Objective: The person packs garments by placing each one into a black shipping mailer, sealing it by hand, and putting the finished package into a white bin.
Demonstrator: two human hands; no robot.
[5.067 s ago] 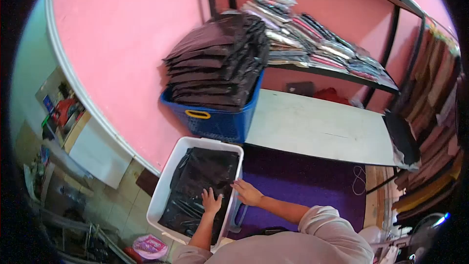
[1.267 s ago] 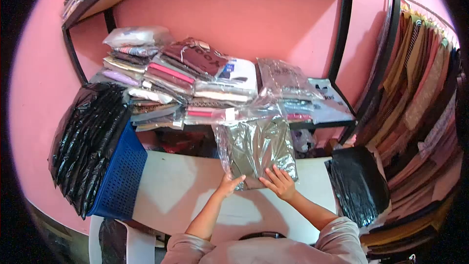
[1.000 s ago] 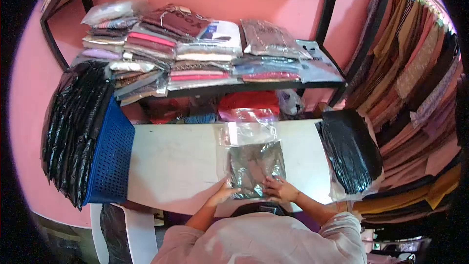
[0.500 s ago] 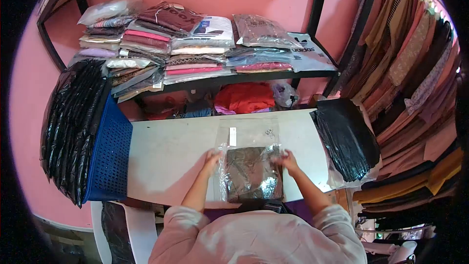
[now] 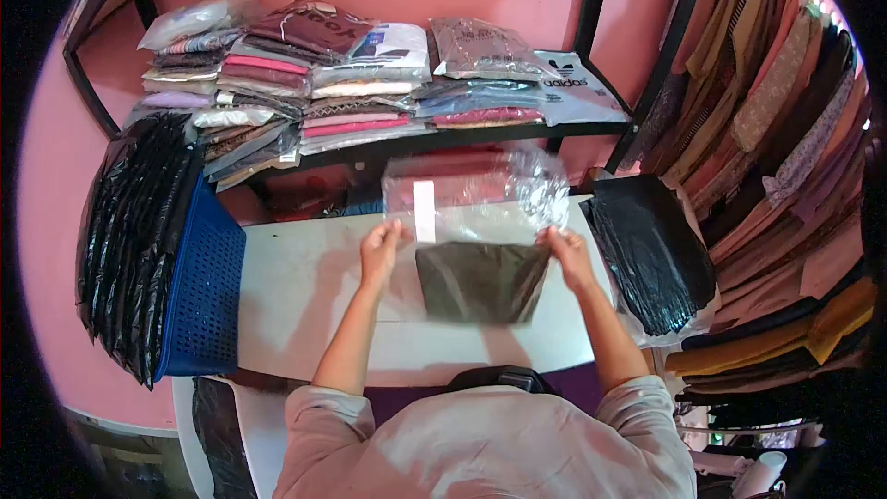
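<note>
A clear plastic bag (image 5: 471, 203) with a white label strip at its left is lifted over the white table. Dark olive-brown folded cloth (image 5: 482, 282) fills the lower part of the bag and is blurred at its bottom edge. My left hand (image 5: 381, 248) pinches the bag's left edge, fingers closed. At the right edge, near the cloth's top corner, my right hand (image 5: 568, 254) grips the plastic with closed fingers. The bag's upper part stands up in front of the space under the shelf.
Packed garments (image 5: 356, 88) are stacked on the black-framed shelf. A blue basket (image 5: 205, 286) with black plastic packages stands left of the white table (image 5: 296, 314). Black plastic bags (image 5: 651, 254) lie at the table's right end. Clothes (image 5: 767, 120) hang along the right.
The bag with the cloth has been raised off the table and moved away from my body. Both hands have moved forward with it and are now closed on its side edges.
</note>
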